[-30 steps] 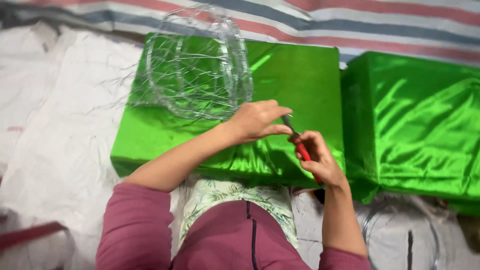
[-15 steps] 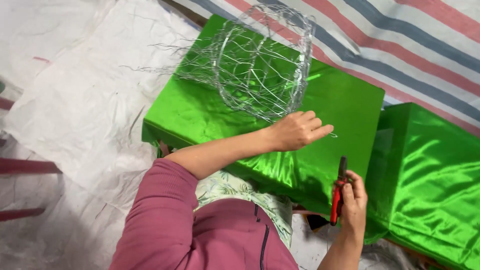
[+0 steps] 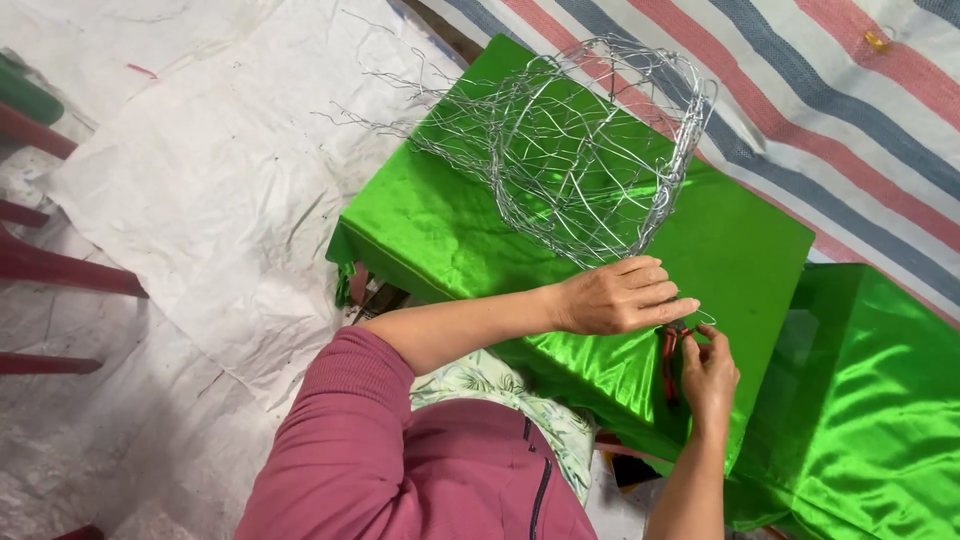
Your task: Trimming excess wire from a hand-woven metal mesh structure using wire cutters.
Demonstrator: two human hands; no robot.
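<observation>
**Wire end pinched between two hands over a green satin block**

At the bottom centre of the frame, a maroon sleeve is seen nearest the camera. Right of centre, the right hand is closed around red-handled pliers, whose jaws are hidden behind the fingers. Just above it, the left hand is laid flat, its fingers stretched out and drawn together, with the fingertips pinched on a thin wire end that touches both hands. Both hands are held over the near edge of a green satin-covered block. Farther up, at upper centre, a rounded wire mesh frame is rested on the block. A second green block is placed at lower right, a striped sheet at upper right.
</observation>
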